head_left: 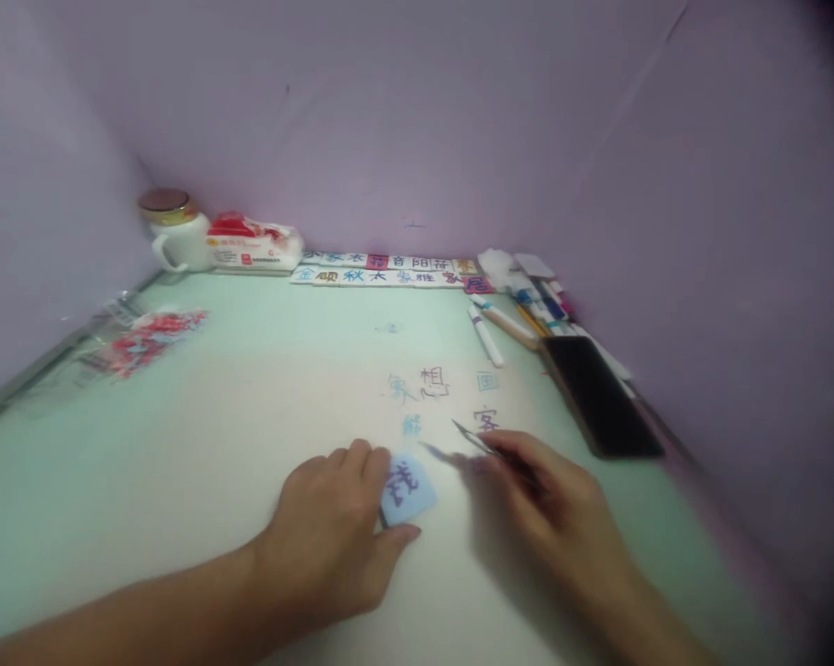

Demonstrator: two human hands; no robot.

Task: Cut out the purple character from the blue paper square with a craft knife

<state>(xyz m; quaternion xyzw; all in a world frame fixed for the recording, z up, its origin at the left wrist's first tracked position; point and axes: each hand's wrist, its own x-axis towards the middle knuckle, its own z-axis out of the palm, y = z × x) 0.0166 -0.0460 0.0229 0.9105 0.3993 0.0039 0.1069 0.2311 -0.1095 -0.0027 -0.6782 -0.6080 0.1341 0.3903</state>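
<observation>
My left hand [340, 527] is closed on a small light-blue block [417, 499], fingers over its far side and thumb at its near edge. A dark purple character is drawn on the block's upper face. My right hand [552, 504] grips a slim craft knife [473, 437], its pointed metal tip raised above the table and aimed left. The blade is apart from the block, and its shadow falls on the table below. Most of the knife's handle is hidden in my fingers. Characters in blue and purple [432, 381] mark the tabletop beyond my hands.
Two rows of small character tiles [389, 277] line the back wall. A lidded white mug [185, 242] and a tissue pack [254, 248] stand at back left. Red and blue scraps [154, 340] lie at left. Pens [486, 335] and a dark phone [601, 398] lie at right.
</observation>
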